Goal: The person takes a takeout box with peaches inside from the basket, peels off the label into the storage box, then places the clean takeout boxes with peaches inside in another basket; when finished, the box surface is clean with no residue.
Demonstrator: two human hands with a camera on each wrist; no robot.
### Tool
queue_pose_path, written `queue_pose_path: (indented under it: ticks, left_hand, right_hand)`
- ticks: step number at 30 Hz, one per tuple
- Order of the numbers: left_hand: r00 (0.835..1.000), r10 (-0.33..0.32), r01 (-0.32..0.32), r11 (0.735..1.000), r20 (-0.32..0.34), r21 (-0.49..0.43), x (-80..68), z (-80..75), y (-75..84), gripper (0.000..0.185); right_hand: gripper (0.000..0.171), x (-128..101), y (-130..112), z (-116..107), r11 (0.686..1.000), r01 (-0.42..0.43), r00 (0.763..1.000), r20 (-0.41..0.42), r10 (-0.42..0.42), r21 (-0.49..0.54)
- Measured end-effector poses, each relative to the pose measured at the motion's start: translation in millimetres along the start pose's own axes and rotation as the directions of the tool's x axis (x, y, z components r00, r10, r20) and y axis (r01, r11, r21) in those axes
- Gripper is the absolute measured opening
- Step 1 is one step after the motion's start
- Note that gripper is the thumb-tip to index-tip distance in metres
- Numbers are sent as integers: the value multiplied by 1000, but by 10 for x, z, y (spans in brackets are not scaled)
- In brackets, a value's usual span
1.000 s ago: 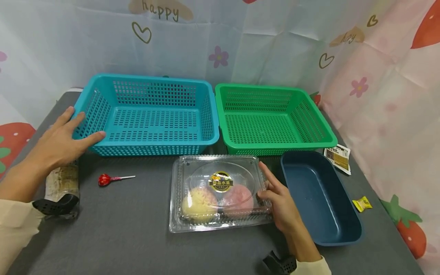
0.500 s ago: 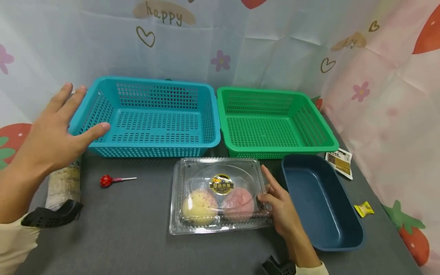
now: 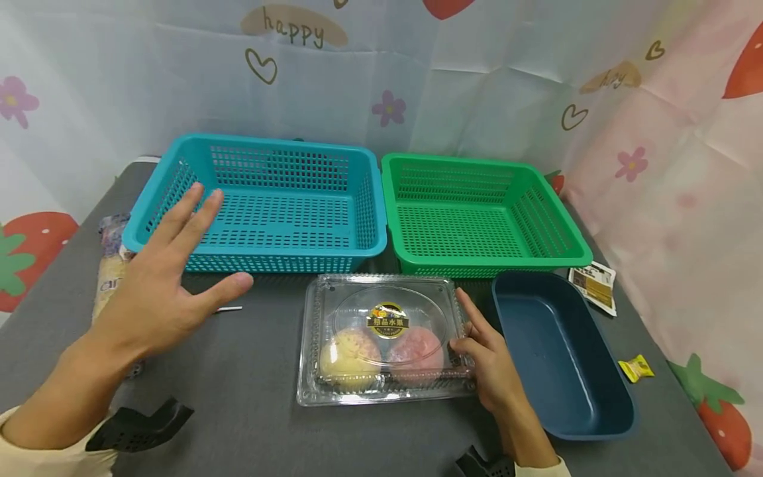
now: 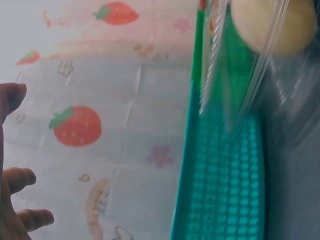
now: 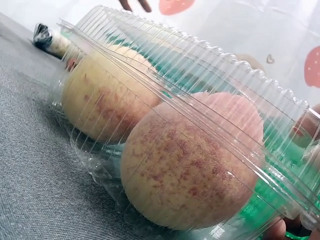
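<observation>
While the clamshell (image 3: 384, 338) lies on the table (image 3: 250, 411) before the baskets (image 3: 262, 199), steadied at its right edge by the right hand (image 3: 485, 361), fingers bent against it, a matching grasp by the spread, empty left hand (image 3: 161, 291) is judged next.

Landmark: clamshell box (image 3: 384, 338), centre-front on table (image 3: 250, 411).
Behind box, left: basket (image 3: 262, 202); 2nd basket (image 3: 479, 215) touching its right side.
Tub (image 3: 560, 354) just right of box, in front of 2nd basket.
2 fruits (image 3: 350, 354) inside box, side by side.
R hand (image 3: 485, 361) on box's right edge.
L hand (image 3: 161, 295) left of box, above table.
Packet (image 3: 591, 286) & wrapped sweet (image 3: 635, 368) right of tub.
Wrapped roll (image 3: 110, 265) far left of box.
</observation>
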State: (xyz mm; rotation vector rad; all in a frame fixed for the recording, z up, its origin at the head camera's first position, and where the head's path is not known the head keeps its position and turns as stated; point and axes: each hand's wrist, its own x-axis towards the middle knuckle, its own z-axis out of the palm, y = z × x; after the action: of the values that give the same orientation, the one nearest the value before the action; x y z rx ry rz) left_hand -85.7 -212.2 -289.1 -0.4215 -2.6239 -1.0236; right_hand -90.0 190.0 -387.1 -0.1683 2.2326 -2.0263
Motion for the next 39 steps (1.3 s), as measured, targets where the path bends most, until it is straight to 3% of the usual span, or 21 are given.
queue_pose_path:
  ticks: [14,25,39]
  left_hand:
    - [995,53,-45,995,85,-93,-87,406,115,87]
    - [971,-10,40,992,238,-119,-136,791,105,85]
    - [947,-52,77,995,317,-67,-147,1032,74,84]
  right_hand:
    - [76,-15,14,-8,1000,7,1000,2,-7,-10]
    - [77,-9,6,-3,1000,6,1000,0,-6,-22]
    - [77,2,12,-1,1000,7,1000,4,-7,4]
